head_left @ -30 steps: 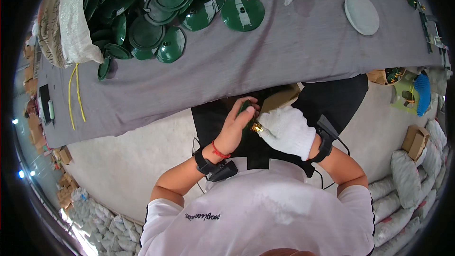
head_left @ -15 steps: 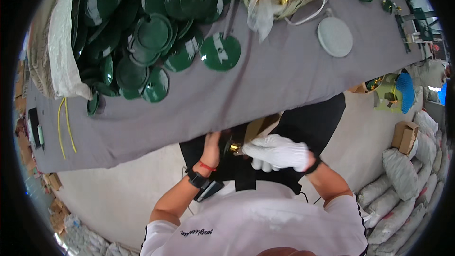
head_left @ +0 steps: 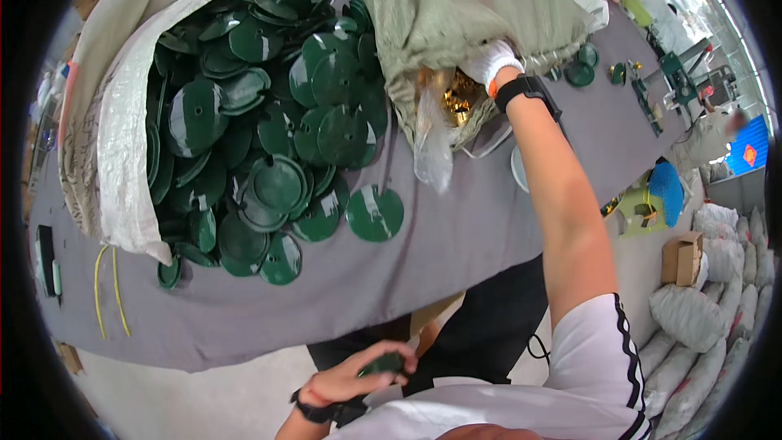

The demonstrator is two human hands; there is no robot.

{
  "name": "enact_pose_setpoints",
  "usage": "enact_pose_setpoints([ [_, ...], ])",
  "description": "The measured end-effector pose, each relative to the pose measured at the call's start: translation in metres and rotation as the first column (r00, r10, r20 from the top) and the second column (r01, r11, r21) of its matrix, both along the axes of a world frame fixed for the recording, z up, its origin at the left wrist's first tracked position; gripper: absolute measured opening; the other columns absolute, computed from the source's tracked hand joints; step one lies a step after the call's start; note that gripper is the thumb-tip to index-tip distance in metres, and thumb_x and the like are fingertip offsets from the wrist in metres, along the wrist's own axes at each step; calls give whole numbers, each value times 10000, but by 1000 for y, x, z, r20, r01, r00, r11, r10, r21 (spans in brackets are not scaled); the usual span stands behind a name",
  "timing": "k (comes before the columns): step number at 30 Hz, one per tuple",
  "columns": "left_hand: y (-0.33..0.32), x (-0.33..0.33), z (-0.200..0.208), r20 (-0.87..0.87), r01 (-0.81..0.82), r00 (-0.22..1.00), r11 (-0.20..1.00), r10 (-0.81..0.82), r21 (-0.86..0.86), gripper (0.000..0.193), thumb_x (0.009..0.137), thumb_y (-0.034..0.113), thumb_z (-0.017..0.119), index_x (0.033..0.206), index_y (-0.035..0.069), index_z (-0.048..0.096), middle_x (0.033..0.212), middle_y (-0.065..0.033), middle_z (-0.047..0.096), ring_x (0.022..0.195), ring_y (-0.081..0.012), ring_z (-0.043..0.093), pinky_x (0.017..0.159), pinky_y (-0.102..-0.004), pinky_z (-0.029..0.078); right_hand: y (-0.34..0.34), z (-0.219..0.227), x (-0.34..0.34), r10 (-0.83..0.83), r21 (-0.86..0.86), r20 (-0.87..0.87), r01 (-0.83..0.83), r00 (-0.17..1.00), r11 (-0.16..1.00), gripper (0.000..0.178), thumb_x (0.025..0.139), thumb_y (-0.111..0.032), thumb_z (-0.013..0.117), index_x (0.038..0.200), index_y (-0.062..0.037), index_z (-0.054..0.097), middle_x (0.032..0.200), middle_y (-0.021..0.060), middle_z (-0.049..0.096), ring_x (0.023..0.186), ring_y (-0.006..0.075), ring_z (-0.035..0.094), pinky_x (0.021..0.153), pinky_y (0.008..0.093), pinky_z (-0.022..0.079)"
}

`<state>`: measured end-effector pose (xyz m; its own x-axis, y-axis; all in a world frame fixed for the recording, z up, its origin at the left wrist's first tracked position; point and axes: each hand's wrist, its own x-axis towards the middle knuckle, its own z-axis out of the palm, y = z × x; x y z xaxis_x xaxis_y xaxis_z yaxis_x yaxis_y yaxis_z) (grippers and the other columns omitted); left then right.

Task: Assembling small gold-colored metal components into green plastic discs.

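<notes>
Low in front of my body, my left hand [head_left: 358, 376] is closed around a small, glossy dark green piece [head_left: 381, 365]; my fingers cover part of it. Stretched far forward, my right hand [head_left: 493, 63] in a white knitted glove is inside the mouth of a woven green sack [head_left: 481, 0]. Shiny gold metal parts [head_left: 459, 103] lie in that opening, just beside the glove. The sack hides my right fingertips. Clear plastic film [head_left: 432, 143] hangs from the sack's mouth.
A white woven sack [head_left: 122, 171] on the grey-covered table [head_left: 244, 318] spills many green discs [head_left: 277, 183]; one disc [head_left: 375, 213] lies apart. A pale round disc [head_left: 519, 169] sits partly behind my right forearm. Stuffed sacks [head_left: 688, 315] and a cardboard box [head_left: 682, 259] stand at right.
My right hand has left my lap and reached forward into the green sack's mouth. My left hand has shifted lower, with a green piece in it. The view has tilted further forward.
</notes>
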<state>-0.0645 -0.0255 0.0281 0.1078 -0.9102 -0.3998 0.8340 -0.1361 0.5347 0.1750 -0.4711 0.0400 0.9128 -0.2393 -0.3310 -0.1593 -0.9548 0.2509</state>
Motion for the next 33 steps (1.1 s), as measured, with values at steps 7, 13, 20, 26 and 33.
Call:
enact_pose_setpoints([
  [7,32,67,-27,-199,-667,743,681,639,-303,660,812,447,661,1215,-40,472,1141,-261,537,1005,-408,560,746,-515,514,-96,-89,63,-276,-104,166,296,947,950,572,972,-364,419,1498,-159,324,1583,83,236,1429,241,292,1173,354,245],
  [13,15,88,-38,-101,-612,784,738,612,-284,625,828,537,589,1161,22,469,1019,-184,520,915,-327,526,585,-448,471,-118,-73,52,-204,-232,55,212,977,949,531,981,-340,385,1479,-157,359,1556,78,292,1411,257,320,1169,367,249],
  [20,10,87,-33,-122,-638,767,728,630,-251,629,816,511,605,1192,20,489,1064,-181,525,977,-324,525,677,-437,481,-106,-49,35,-102,-255,-7,97,995,962,494,991,-311,344,1457,-155,400,1524,71,358,1391,276,352,1163,383,254],
  [26,4,88,-34,-110,-646,761,731,639,-220,580,863,498,557,1204,35,483,1088,-152,515,1001,-294,509,725,-444,469,-90,-28,-4,-43,-231,-30,35,999,972,475,1000,-287,309,1438,-153,435,1497,65,414,1374,293,380,1159,396,258],
  [33,-2,87,-31,-27,-629,768,747,639,-218,524,907,473,511,1216,51,478,1111,-131,534,1019,-278,520,749,-447,484,-21,3,-45,-112,334,349,-12,930,942,510,995,-433,310,1361,-136,504,1374,137,532,1261,314,502,1056,384,382],
])
